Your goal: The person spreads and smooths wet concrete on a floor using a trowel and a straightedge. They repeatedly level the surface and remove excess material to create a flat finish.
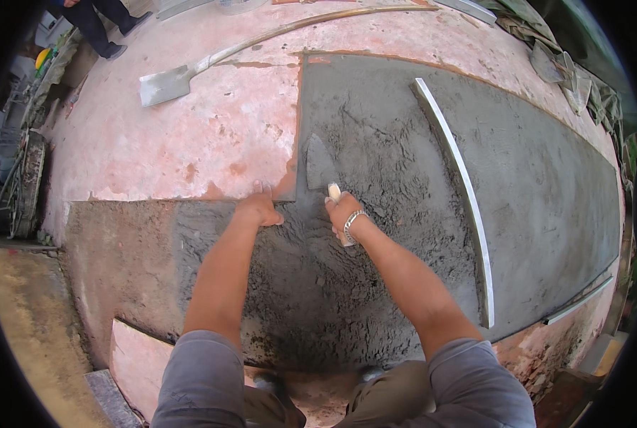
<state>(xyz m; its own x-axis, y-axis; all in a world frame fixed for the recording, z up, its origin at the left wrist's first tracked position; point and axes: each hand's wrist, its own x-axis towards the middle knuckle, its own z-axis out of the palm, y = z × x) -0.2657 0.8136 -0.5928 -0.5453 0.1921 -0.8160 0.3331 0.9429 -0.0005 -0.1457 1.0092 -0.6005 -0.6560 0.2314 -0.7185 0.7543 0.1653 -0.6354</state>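
My right hand (pixel 345 215) is wrapped round the pale wooden handle of a pointed trowel. The grey blade of the trowel (pixel 320 165) lies on wet mortar (pixel 397 171), close to the edge of a pink, mortar-stained slab (pixel 240 128). Against the slab's near edge rests my left hand (pixel 260 208), with fingertips over the top and the thumb apart; it holds nothing. Rough, ridged mortar lies below and between both hands. Farther right, the mortar surface is smoother.
A long metal straightedge (pixel 461 178) lies across the mortar to the right. Beyond the left hand, a shovel (pixel 167 85) with a long wooden handle rests on the pink surface. Another person's legs (pixel 104 25) show at the far left. A metal strip (pixel 578 301) lies along the right edge.
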